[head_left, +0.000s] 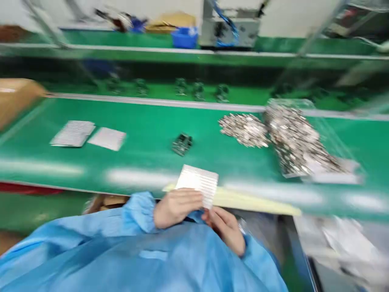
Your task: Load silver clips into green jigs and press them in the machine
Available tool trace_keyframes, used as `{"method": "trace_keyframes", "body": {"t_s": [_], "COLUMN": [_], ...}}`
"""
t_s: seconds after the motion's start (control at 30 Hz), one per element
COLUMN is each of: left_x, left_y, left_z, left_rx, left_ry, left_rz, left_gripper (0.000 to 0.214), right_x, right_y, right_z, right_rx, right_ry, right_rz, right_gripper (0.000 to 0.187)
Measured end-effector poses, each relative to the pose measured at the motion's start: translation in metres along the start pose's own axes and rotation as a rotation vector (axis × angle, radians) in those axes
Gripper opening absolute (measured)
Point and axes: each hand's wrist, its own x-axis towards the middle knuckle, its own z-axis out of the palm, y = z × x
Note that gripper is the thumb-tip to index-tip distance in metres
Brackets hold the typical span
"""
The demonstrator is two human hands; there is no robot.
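Both my hands sit close to my body below the green table's front edge. My left hand (176, 207) is closed on the lower left of a white ribbed sheet (199, 182), which stands tilted up over the edge. My right hand (226, 229) curls its fingers at the sheet's lower right corner, touching it. Blue sleeves cover both my arms. The picture is smeared by motion.
On the green table (146, 138) lie a small dark metal part (181, 144), two white ribbed sheets (73, 133) at left, and two heaps of shiny metal pieces (291, 136), partly in a clear bag. A cardboard box (15, 95) stands far left. A blue bin (184, 37) sits on the rear shelf.
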Motion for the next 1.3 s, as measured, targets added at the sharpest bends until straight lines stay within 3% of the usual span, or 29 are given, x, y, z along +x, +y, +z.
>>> {"method": "trace_keyframes", "body": {"t_s": [0.1,0.17,0.3,0.43,0.5,0.7,0.87,1.03,1.17,1.3], "left_x": [0.008,0.016,0.032,0.053,0.066,0.082,0.085,0.089,0.092,0.089], "left_y": [-0.005,0.001,0.004,-0.004,-0.006,-0.006,-0.009,-0.012,-0.008,0.005], "left_z": [0.015,0.019,0.006,0.0,0.006,0.023,0.023,0.023,0.021,0.02], "left_rx": [-0.154,-0.228,-0.154,0.07,0.11,0.101,0.075,0.07,0.068,0.12], "left_ry": [-0.006,-0.003,-0.05,-0.312,-0.441,-0.558,-0.577,-0.603,-0.638,-0.644], "left_rz": [0.063,0.034,-0.09,-0.105,-0.088,0.029,0.138,0.188,0.204,0.132], "left_gripper": [0.029,0.032,0.043,0.079,0.084,0.059,0.056,0.055,0.055,0.049], "right_x": [-0.011,-0.013,-0.015,-0.017,-0.015,-0.011,-0.019,-0.022,-0.021,-0.021], "right_y": [0.012,0.014,0.015,0.018,0.019,0.024,0.03,0.029,0.015,0.0], "right_z": [-0.017,-0.021,-0.021,-0.021,-0.022,-0.02,-0.021,-0.029,-0.032,-0.031], "right_rx": [0.135,0.226,0.322,0.372,0.401,0.459,0.477,0.339,0.294,0.242], "right_ry": [0.204,0.301,0.345,0.336,0.342,0.364,0.343,0.313,0.268,0.241], "right_rz": [-0.029,-0.07,-0.107,-0.106,-0.1,-0.136,-0.143,-0.124,-0.061,0.011], "right_gripper": [0.04,0.037,0.034,0.037,0.04,0.041,0.036,0.038,0.033,0.025]}}
